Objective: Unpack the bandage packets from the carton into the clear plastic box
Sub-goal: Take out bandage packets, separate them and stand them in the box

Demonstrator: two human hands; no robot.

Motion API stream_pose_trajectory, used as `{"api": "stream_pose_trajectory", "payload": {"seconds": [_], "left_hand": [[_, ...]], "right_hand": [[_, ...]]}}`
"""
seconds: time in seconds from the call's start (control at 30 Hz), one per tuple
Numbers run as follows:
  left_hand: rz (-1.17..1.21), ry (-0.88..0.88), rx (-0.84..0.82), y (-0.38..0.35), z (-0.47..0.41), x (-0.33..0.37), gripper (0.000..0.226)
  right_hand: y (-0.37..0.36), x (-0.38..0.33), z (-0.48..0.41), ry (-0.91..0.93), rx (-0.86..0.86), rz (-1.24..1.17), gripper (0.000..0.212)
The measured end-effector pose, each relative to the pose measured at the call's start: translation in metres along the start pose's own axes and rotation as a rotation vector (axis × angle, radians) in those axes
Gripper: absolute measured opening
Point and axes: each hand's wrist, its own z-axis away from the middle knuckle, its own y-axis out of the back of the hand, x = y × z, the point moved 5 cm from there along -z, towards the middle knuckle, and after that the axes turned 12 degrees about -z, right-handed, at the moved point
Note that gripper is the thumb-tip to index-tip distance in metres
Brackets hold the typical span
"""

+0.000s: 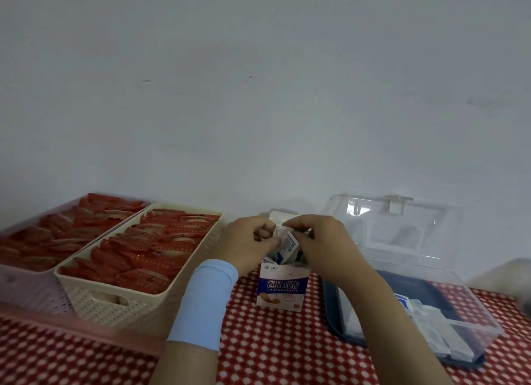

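A small white and purple bandage carton [283, 288] stands upright on the red patterned tablecloth, its top open. Both hands meet just above its mouth. My left hand [247, 242] and my right hand [321, 241] pinch white and blue bandage packets [288, 245] that stick up out of the carton. To the right lies the clear plastic box [471, 307] with a dark blue base, its clear lid [402, 226] propped open against the wall. Several white packets [431, 324] lie inside it.
At the left stand a cream perforated basket [120, 301] and a pink tray [26, 298], both packed with red wrapped items. A pale wall runs close behind everything. A blurred pale object [514, 275] sits at the far right edge.
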Motion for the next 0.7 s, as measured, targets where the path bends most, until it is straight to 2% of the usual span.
{"api": "stream_pose_trajectory", "payload": {"seconds": [0.1,0.23,0.43,0.5,0.6,0.7], "left_hand": [[-0.008,-0.003,0.03,0.0,0.0,0.003,0.016],[0.013,-0.008,0.007,-0.001,0.0,0.003,0.014],[0.094,-0.005,-0.025,-0.001,0.004,0.005,0.018],[0.126,0.001,-0.041,0.001,0.005,0.008,0.022],[-0.009,-0.019,-0.046,0.001,0.007,0.014,0.042],[-0.099,0.014,-0.002,0.0,0.005,0.015,0.034]], "right_hand": [[0.002,0.004,0.0,-0.029,-0.011,-0.119,0.021],[0.002,0.004,0.0,-0.038,-0.045,-0.122,0.013],[0.0,0.004,0.0,-0.004,-0.017,-0.03,0.026],[0.003,0.002,0.001,0.017,0.027,-0.037,0.021],[0.003,0.001,0.001,0.005,0.05,-0.101,0.015],[0.003,0.002,0.001,-0.014,0.063,-0.11,0.012]]}}
